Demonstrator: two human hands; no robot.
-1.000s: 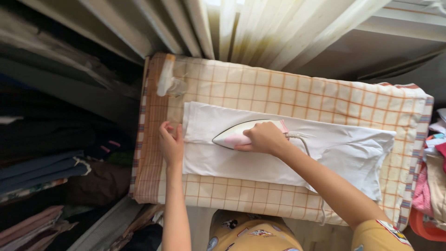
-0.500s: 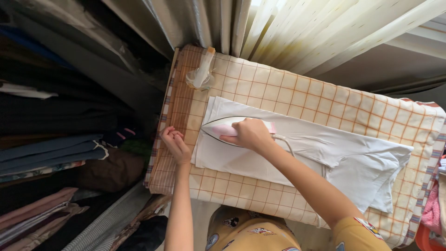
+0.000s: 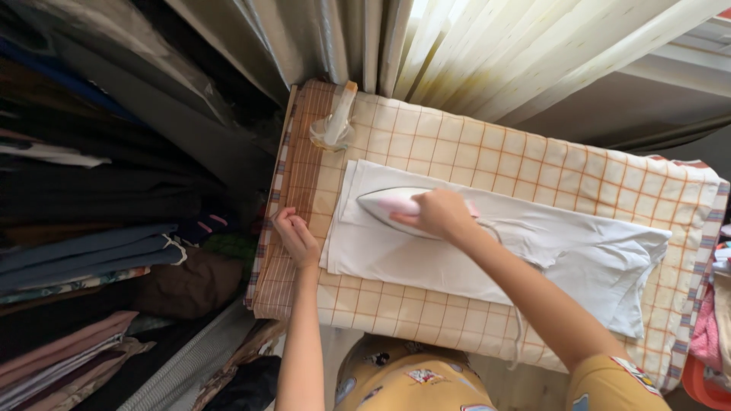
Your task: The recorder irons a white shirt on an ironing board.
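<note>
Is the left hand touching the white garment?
Apart. In the head view the left hand rests on the checked cover; a strip of cover shows before the white garment.

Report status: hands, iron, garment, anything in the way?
Right hand gripping iron, flat on white garment. Left hand on checked cover, beside garment's edge. Clear bottle at far corner, apart.

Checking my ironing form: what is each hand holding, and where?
Right hand grips the white-and-pink iron by its top handle; left hand holds nothing.
</note>
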